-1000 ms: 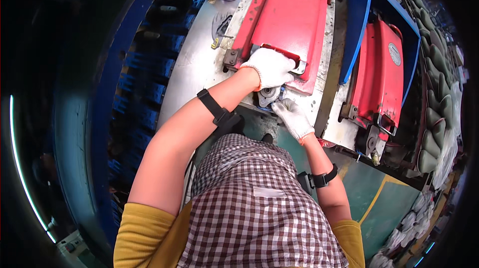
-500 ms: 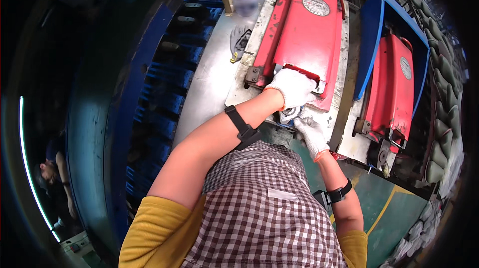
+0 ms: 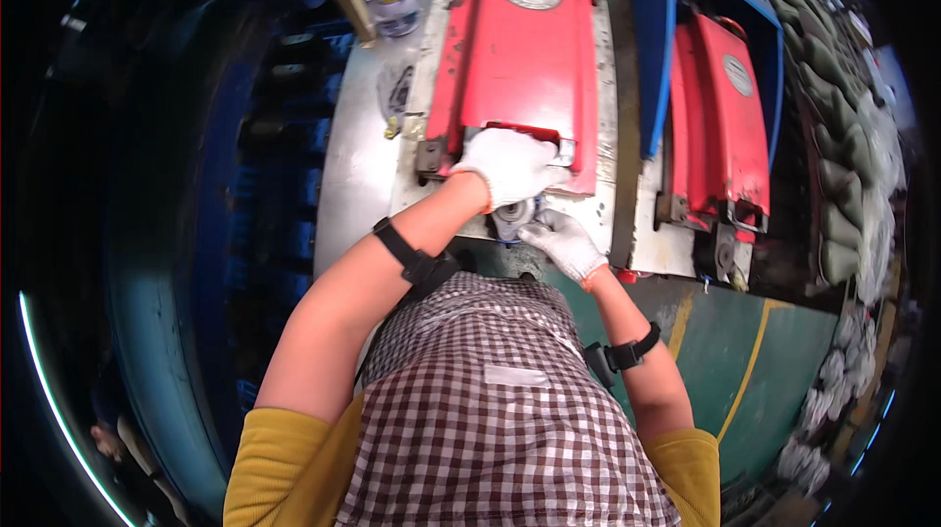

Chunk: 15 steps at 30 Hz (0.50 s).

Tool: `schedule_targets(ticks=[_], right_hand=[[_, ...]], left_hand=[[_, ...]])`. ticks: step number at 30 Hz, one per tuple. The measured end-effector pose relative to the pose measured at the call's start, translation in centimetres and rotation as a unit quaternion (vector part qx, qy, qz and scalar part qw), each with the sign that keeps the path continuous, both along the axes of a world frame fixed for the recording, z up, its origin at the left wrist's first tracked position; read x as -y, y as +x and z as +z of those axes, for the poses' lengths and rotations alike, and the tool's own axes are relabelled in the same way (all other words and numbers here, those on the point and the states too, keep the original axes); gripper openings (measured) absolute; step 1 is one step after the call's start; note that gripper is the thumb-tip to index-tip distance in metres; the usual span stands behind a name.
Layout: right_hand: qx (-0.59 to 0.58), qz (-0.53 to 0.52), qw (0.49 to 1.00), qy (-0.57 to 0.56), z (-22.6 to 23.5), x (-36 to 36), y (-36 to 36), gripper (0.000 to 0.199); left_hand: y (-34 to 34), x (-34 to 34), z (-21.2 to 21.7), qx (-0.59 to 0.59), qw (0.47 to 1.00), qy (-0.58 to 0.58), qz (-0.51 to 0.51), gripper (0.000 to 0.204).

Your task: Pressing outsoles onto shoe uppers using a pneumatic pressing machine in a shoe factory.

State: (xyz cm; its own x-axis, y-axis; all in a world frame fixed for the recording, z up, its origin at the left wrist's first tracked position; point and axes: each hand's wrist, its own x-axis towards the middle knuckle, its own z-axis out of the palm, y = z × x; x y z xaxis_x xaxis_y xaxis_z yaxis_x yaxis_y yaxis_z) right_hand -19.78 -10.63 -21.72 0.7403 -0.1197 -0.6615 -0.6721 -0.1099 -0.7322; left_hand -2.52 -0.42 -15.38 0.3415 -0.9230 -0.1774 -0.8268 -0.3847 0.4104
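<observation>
A red-covered machine [image 3: 524, 56] with an oval plate on top stands in front of me on a worn white base. My left hand [image 3: 510, 164], in a white knit glove, is closed at the slot in the machine's near end; whatever its fingers hold is hidden. Just below it, a round metal part [image 3: 512, 217] with a bit of blue at its edge sticks out toward me. My right hand [image 3: 564, 241], gloved the same way, has its fingers pinched beside that part. I cannot make out what is between them.
A second red machine [image 3: 720, 115] stands to the right inside a blue hood [image 3: 659, 47]. At the left, a metal table [image 3: 355, 145] carries a clear plastic bottle [image 3: 393, 2] and a dark grey glove [image 3: 397, 91]. Grey-green curved pieces [image 3: 828, 125] hang in rows at far right.
My view has shifted, so machines and hands appear farther left and slightly higher. Both hands stay at the machine's near end, the right one still beside the round metal part.
</observation>
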Motion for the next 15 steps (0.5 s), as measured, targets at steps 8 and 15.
schedule_targets(ticks=[8,15], right_hand=[[0.321,-0.254,0.892,-0.191,-2.2,4.1,-4.7,0.012],[-0.001,-0.331,0.627,-0.705,0.4,22.2,-19.6,0.025]], left_hand=[[-0.9,-0.3,-0.2,0.034,0.998,-0.023,0.05,0.041],[-6.2,4.1,0.0,-0.013,0.919,-0.39,0.05,0.025]])
